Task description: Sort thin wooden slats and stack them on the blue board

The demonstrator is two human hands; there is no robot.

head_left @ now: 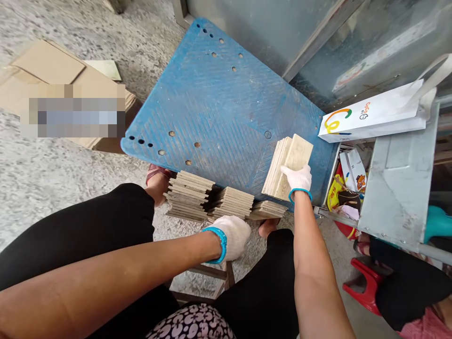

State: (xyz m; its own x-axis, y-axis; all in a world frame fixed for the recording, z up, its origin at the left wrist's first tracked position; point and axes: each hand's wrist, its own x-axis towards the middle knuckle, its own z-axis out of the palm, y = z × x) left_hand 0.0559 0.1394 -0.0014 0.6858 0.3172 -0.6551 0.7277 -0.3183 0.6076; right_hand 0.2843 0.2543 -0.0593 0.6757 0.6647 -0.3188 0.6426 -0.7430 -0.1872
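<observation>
My right hand [298,179], in a white glove with a blue cuff, is closed on a stack of thin wooden boards [277,162] on the blue plastic platform [226,103]. Its thumb lies across the top of the pale outermost board [300,150]. Gloved the same way, my left hand [235,238] is curled just below the middle stack of wooden slats [231,202]. Its fingertips are hidden, and I cannot make out what they hold. Beside that stack are a taller, uneven slat stack [189,195] on the left and a lower one [268,209] on the right.
A cardboard box [52,75] lies on the floor at left. To the right are a white paper bag [374,113], a metal cabinet top [402,174] and an open drawer with colourful packets [348,183]. Another person's leg [406,292] and a red stool [365,285] are at lower right.
</observation>
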